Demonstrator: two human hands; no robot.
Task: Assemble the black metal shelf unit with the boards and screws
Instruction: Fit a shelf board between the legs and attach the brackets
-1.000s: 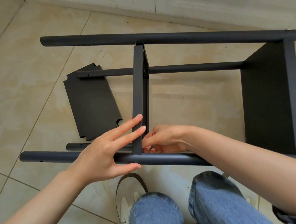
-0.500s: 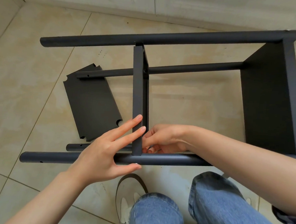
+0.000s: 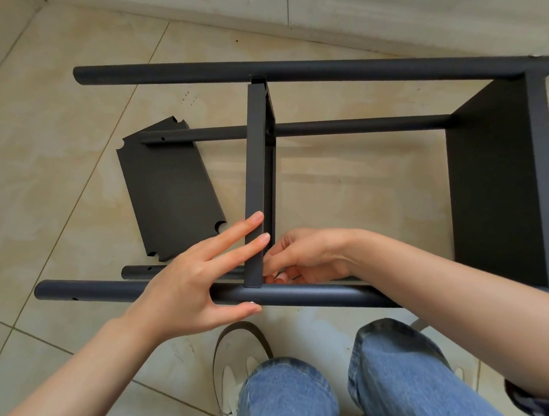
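Beige floor tiles (image 3: 347,192) carry the black shelf frame (image 3: 306,69). Left hand (image 3: 196,280) braces its middle board (image 3: 255,181), fingers straight; right hand (image 3: 302,257) pinches something unseen beside it.

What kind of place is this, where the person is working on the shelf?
Probably a room in a home, though that is a guess. The floor is beige glossy tile with a pale baseboard along the wall, and the black shelf frame lies directly on it, with a loose board beside it.
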